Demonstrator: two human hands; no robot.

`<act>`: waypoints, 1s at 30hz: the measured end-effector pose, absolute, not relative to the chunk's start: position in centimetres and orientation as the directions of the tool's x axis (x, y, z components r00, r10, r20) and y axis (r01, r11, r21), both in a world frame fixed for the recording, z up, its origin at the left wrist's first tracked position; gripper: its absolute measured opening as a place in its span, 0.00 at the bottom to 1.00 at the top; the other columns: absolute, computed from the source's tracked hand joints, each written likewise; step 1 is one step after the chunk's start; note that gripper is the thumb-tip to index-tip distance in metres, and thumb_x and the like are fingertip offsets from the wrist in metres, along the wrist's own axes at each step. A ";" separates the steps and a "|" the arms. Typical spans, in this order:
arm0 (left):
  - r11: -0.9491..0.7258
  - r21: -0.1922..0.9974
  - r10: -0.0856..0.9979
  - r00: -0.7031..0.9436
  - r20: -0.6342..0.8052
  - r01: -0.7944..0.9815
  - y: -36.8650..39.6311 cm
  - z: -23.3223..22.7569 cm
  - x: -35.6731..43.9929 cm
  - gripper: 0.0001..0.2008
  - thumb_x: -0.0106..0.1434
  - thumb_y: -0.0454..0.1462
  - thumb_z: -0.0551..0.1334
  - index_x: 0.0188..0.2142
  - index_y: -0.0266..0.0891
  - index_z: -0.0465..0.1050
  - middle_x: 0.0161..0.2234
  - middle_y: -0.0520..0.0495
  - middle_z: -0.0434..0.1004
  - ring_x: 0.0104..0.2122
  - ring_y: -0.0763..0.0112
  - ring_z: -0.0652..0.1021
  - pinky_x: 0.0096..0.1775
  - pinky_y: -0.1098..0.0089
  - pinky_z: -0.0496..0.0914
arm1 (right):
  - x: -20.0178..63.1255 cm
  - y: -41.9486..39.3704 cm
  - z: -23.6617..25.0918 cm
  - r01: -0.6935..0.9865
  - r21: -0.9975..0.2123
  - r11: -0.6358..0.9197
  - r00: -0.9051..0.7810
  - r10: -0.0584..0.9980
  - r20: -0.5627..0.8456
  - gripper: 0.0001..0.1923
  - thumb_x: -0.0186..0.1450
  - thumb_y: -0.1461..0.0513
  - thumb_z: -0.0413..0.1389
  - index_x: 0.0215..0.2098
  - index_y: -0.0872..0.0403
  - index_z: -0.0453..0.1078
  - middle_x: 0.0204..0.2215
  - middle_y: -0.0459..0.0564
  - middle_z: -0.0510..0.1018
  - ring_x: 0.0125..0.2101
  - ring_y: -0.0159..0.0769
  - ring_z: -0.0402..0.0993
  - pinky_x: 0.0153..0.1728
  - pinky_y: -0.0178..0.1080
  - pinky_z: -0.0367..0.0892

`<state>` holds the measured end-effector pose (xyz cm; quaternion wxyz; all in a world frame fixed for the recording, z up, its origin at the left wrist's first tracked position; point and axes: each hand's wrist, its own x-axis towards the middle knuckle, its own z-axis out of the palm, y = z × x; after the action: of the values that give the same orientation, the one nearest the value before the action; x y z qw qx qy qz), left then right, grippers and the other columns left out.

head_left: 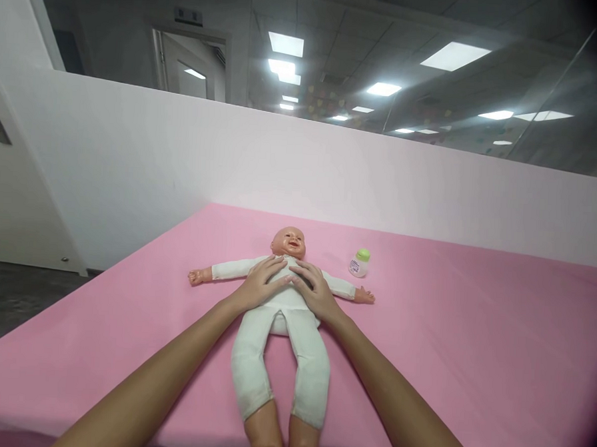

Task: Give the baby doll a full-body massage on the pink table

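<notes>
A baby doll (281,366) with a white cloth body lies on its back, its head away from me and its arms spread wide. My left hand (261,285) rests flat on the left side of its chest, fingers stretched toward the neck. On the other side of the chest lies my right hand (316,290), also flat with fingers extended. The two hands nearly meet at the middle of the chest. Neither one grips anything. To the right of the doll's head stands a small clear bottle (359,264) with a green cap, apart from my hands.
The doll and bottle are on a pink-covered table (452,351). A low white wall (331,165) runs along the table's back, with dark glass above it reflecting ceiling lights. At far left is a white door (20,195) with a metal handle, beside a dark floor (14,302).
</notes>
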<state>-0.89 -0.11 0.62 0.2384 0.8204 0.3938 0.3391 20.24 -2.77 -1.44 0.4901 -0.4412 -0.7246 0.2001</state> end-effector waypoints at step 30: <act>-0.603 0.594 0.796 0.456 0.398 0.533 -0.2 0.4 -0.7 0.30 0.69 0.56 0.55 0.65 0.49 0.65 0.69 0.49 0.60 0.71 0.55 0.55 0.70 0.51 0.50 | 20.4 -2.6 -1.5 0.501 -0.649 0.573 -0.184 0.803 0.567 0.19 0.71 0.49 0.55 0.57 0.43 0.73 0.61 0.51 0.70 0.63 0.45 0.62 0.67 0.53 0.55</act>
<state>-0.69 -0.18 0.40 0.1966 0.8303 0.4000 0.3347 20.37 -2.62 -1.47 0.4695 -0.4331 -0.7524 0.1608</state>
